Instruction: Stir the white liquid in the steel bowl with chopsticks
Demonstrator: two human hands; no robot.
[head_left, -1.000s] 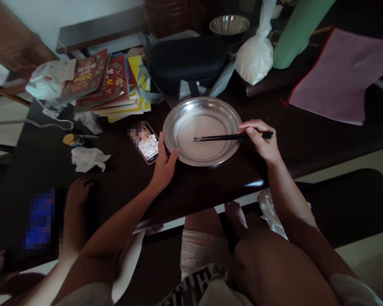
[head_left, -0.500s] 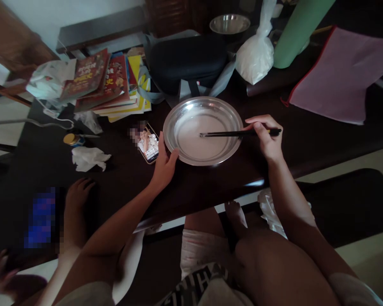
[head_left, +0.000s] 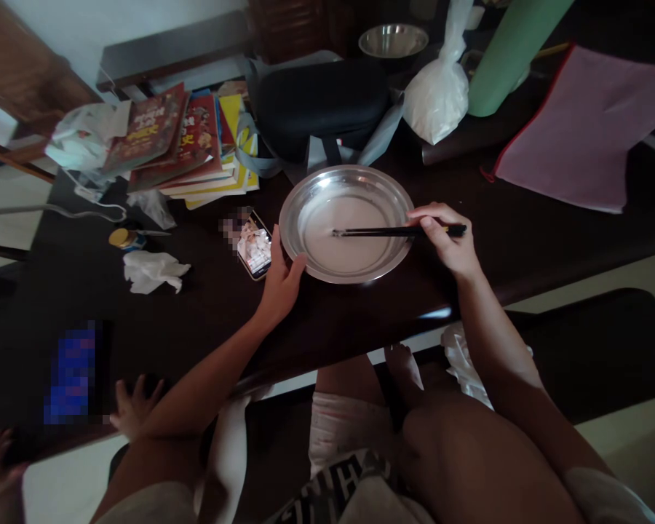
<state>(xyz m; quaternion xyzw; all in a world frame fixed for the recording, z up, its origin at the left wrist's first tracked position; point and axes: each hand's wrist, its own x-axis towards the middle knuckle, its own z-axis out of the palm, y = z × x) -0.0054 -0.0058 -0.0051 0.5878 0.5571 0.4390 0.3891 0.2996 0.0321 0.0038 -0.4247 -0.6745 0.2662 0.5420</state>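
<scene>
A shallow round metal dish [head_left: 398, 191] stands on the dark table in front of me, with a whitish liquid [head_left: 354, 251] in it. My left hand [head_left: 284, 280] grips the dish at its left rim, thumb on the edge. In my right hand [head_left: 450, 236] is a pair of dark chopsticks [head_left: 382, 232], pinched near their thick ends. Their tips dip into the liquid left of the dish's middle. Just left of my left hand lies a phone [head_left: 255, 251] with a lit screen.
Behind the dish sits a black case [head_left: 322, 105] with grey straps. Books [head_left: 177, 138], a crumpled tissue [head_left: 153, 271] and a small yellow-lidded jar [head_left: 121, 239] are at left. A knotted bag of white powder [head_left: 437, 98] and a purple cloth bag [head_left: 578, 138] are at right. Another person's hand [head_left: 136, 407] rests lower left.
My right hand has moved slightly left, carrying the chopstick tips left through the liquid. The other person's hand at lower left has drawn back toward the table edge. The dish stays put.
</scene>
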